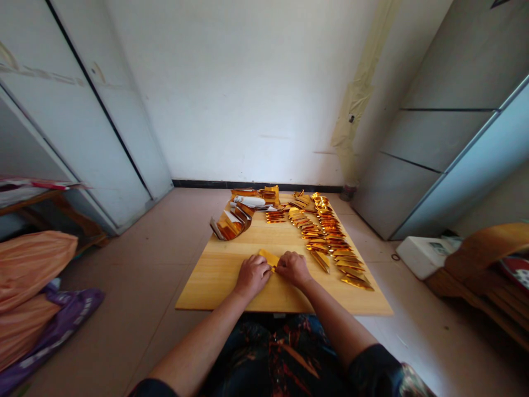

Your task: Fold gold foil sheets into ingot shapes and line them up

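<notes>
Between my two hands lies a small sheet of gold paper (268,257) on the wooden table (223,295), its near edge folded or pinched. My left hand (253,274) has its fingers closed on the sheet's left side. On the right side my right hand (293,268) grips it, fingers bent and pressed together. The fingertips of both hands nearly meet at the near edge and hide part of the paper. Just right of my right hand sits a folded gold paper piece (320,261), at the near end of a row.
Rows of folded gold pieces (336,237) run along the table's right side. Curled stacks of gold sheets (233,223) and a white roll (250,202) lie at the back left. A fridge (413,143) and cabinets (95,110) flank the wall; an orange bag (33,264) is at left.
</notes>
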`<state>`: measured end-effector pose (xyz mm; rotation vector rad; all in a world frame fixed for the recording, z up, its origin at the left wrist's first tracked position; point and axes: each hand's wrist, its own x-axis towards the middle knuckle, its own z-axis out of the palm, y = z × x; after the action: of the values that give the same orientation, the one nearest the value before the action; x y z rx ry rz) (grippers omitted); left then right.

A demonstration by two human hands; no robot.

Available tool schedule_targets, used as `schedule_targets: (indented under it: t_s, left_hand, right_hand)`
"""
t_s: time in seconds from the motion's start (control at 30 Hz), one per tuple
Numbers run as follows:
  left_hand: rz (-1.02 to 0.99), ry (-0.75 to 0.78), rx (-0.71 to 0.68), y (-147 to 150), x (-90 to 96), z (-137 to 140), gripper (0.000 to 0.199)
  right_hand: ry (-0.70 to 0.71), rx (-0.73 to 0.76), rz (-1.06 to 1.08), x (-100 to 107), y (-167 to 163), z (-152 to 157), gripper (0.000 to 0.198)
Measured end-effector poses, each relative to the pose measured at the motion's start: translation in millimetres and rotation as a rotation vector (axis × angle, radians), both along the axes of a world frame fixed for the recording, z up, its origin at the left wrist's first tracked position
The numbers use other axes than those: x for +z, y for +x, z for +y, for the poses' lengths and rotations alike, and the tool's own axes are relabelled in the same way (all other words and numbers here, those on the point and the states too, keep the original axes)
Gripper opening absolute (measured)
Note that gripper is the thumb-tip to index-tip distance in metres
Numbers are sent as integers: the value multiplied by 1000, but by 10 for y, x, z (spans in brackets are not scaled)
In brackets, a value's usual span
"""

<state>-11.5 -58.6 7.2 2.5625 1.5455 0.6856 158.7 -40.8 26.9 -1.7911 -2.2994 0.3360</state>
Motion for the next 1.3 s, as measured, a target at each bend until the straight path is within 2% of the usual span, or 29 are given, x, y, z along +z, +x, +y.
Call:
schedule_targets:
  t_s: [0.4, 0.63, 0.8, 0.93, 1.03, 1.3]
  left_hand:
    - [33, 5, -5, 7, 19, -44, 9]
    - [71, 26, -42, -15, 43, -68, 22]
    - [83, 18, -35, -13, 53, -62, 21]
    - [88, 9, -40, -7, 77, -61, 22]
    - [91, -12, -37, -3, 99, -66, 23]
    - [89, -22, -35, -10, 92, -61, 23]
  right_hand:
    - [-38, -39, -20, 71, -21, -5, 13]
    - [-41, -45, 28, 56, -8, -2, 11]
    - [-62, -24, 100, 62, 32, -10, 7]
    - [-92, -32, 201, 33, 82, 21, 19]
    - [-110, -58, 245, 17, 94, 49, 19]
    - [-66, -122, 176, -3, 2, 31, 12]
